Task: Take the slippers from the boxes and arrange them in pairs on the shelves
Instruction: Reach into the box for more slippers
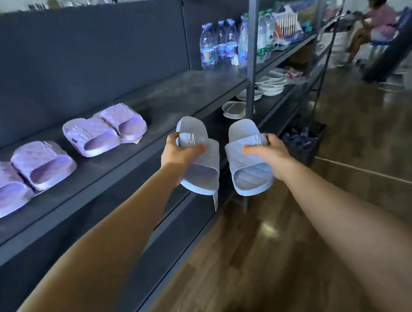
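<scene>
By the shelf [165, 95], both hands [182, 149] [267, 149] grip illegibly embossed slippers [202, 174] [249, 173].

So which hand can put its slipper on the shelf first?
Probably the left hand: its blue slipper hangs at the shelf edge, beside the purple pairs. The right hand holds the other slipper farther out from it.

Pale blue slippers [249, 165] with diamond-quilted footbeds; lilac slippers [105, 132], quilted too, on a dark grey shelf [178, 91]; brown wood-grain floor [266, 265]
</scene>
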